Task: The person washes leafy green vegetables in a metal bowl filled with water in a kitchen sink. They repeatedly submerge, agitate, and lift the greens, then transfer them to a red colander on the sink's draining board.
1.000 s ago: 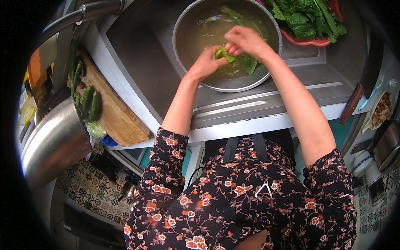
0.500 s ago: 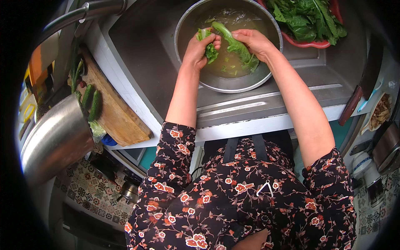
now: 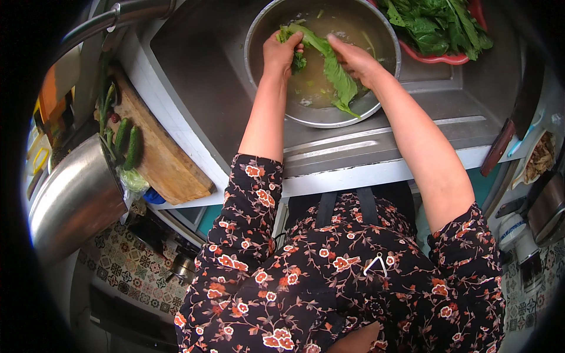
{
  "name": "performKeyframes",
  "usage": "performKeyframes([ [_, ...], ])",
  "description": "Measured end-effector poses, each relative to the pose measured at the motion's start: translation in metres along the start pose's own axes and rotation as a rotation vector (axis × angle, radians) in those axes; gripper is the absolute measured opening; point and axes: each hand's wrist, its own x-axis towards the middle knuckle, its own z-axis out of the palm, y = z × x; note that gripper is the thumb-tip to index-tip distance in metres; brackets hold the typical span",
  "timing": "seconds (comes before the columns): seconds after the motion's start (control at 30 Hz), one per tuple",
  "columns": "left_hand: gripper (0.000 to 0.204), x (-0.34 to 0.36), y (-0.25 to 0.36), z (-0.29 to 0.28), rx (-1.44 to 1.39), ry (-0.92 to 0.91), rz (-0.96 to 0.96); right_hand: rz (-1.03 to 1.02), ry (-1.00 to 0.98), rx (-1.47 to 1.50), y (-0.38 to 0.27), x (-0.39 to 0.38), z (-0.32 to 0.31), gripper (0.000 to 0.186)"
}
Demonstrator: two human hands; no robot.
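Over a round metal basin (image 3: 251,35) of cloudy water, my left hand (image 3: 280,56) is closed around leafy greens, with a small bunch showing below its fingers. A long green leaf (image 3: 337,76) stretches from that hand toward the basin's near right side, its tip by the rim. My right hand (image 3: 355,60) is beside this leaf, thumb stretched out and apart from the fingers, which are partly hidden at the leaf's edge. Small green bits float in the water.
The basin stands in a metal sink (image 3: 200,70). Right of it, a red basket (image 3: 435,59) holds leafy greens (image 3: 432,26). A knife (image 3: 499,147) lies at the sink's right edge. Cucumbers (image 3: 133,147) rest on a wooden board (image 3: 159,156) at left, below a faucet (image 3: 88,29).
My right hand has loosened from the leaf's stem, and its thumb has lifted. The leaf now hangs longer and lower. My left hand has shifted slightly up, still holding greens.
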Motion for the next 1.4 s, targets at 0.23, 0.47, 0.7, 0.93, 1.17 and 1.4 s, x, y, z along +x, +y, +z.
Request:
performKeyframes([
  [0.23, 0.013, 0.009, -0.009, 0.013, 0.043, 0.034, 0.082, -0.199, -0.019, -0.458, 0.026, 0.023, -0.015, 0.025],
  [0.47, 0.012, 0.012, -0.010, 0.006, 0.010, 0.054, -0.082, 0.075, -0.214, -0.057, 0.017, 0.014, -0.013, 0.022],
  [0.7, 0.013, -0.009, -0.026, 0.009, 0.172, -0.189, -0.137, -0.142, -0.120, -0.183, 0.027, 0.022, -0.015, 0.023],
  [0.93, 0.011, -0.013, -0.039, 0.011, -0.039, -0.153, -0.163, -0.196, 0.030, -0.247, 0.031, 0.024, -0.011, 0.031],
  [1.17, 0.017, -0.008, -0.047, 0.014, -0.081, 0.022, 0.056, 0.030, -0.189, -0.573, 0.022, 0.007, -0.006, 0.037],
  [1.4, 0.022, -0.042, 0.021, -0.017, 0.190, -0.032, 0.022, -0.445, 0.414, -1.636, -0.037, -0.023, -0.026, 0.017],
])
